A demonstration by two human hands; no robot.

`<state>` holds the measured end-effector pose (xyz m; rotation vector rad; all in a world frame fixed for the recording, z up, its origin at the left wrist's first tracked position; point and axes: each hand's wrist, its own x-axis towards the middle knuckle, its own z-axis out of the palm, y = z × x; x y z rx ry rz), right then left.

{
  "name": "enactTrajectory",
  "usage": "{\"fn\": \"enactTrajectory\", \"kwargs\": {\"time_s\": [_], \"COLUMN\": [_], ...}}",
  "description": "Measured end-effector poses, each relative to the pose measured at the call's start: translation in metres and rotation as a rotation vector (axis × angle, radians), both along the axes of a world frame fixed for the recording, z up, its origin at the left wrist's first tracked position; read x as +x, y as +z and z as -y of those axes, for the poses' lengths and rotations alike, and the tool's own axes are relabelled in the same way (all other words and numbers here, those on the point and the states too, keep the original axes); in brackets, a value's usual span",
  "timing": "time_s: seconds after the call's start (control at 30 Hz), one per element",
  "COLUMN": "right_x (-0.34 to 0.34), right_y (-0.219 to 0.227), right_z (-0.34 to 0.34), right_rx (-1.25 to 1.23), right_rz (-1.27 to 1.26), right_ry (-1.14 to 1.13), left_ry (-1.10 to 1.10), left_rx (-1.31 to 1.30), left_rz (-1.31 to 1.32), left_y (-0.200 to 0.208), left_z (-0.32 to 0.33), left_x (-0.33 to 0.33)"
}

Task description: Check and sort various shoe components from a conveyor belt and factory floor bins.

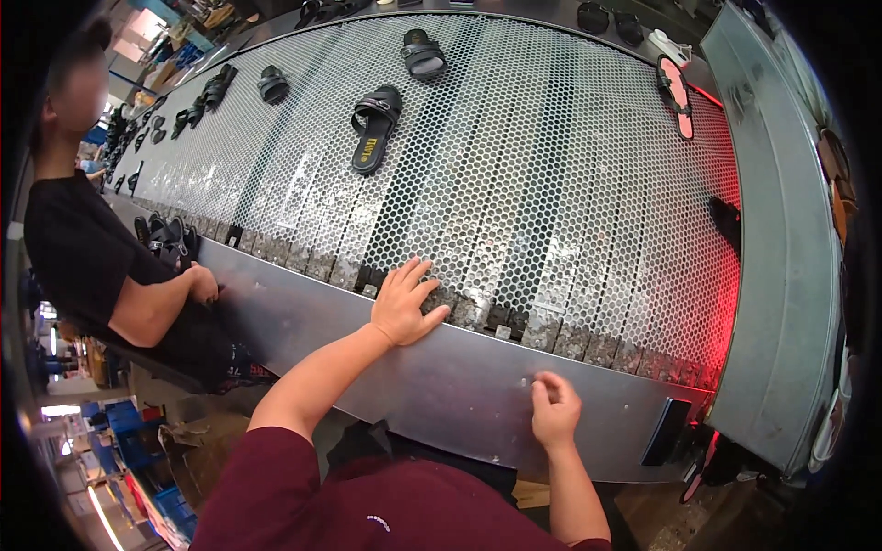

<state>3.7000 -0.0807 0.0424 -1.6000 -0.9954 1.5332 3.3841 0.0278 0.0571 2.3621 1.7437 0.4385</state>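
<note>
My left hand (404,305) has its fingers spread over the near edge of a conveyor (478,220) with a white honeycomb mesh belt. Its palm is by the metal rail (432,376) and it holds nothing. Farther right, my right hand (556,411) is over the same rail with its fingers curled in, and nothing shows in them. Beyond my left hand, a black slide sandal (375,130) lies on the belt, straps up. Behind it lie another black sandal (424,55) and a smaller-looking one (273,84). Neither hand touches a sandal.
At right, a grey metal housing (776,239) spans the belt, with red light beneath it. A pink-lit sandal (675,96) and a dark shape (725,220) lie near it. At left, a person (92,248) in black stands beside several black sandals (168,237).
</note>
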Motion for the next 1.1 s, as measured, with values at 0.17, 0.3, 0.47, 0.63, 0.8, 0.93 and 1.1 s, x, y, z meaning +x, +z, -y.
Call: {"fn": "enactTrajectory", "kwargs": {"time_s": [0.17,0.3,0.47,0.63,0.8,0.93,1.1], "right_x": [0.044,0.046,0.052,0.060,0.085,0.081,0.097], "right_y": [-0.005,-0.002,-0.007,-0.009,-0.009,-0.018,-0.020], "right_z": [-0.038,-0.036,-0.031,-0.026,-0.032,-0.035,-0.025], "right_rx": [0.666,0.663,0.664,0.709,0.758,0.828,0.808], "right_rz": [0.792,0.917,0.871,0.820,0.734,0.612,0.619], "right_ry": [0.109,0.248,0.210,0.181,0.143,0.071,-0.018], "left_ry": [0.037,0.088,0.155,0.283,0.442,0.486,0.553], "left_rx": [0.067,0.038,0.058,0.074,-0.048,0.068,0.060], "left_rz": [-0.040,-0.072,-0.119,-0.158,-0.165,-0.298,-0.255], "left_y": [-0.004,-0.003,-0.001,-0.005,-0.016,-0.031,-0.051], "left_z": [0.005,0.008,0.013,0.021,0.018,0.029,0.040], "left_x": [0.007,0.016,0.023,0.033,0.065,0.028,0.045]}}
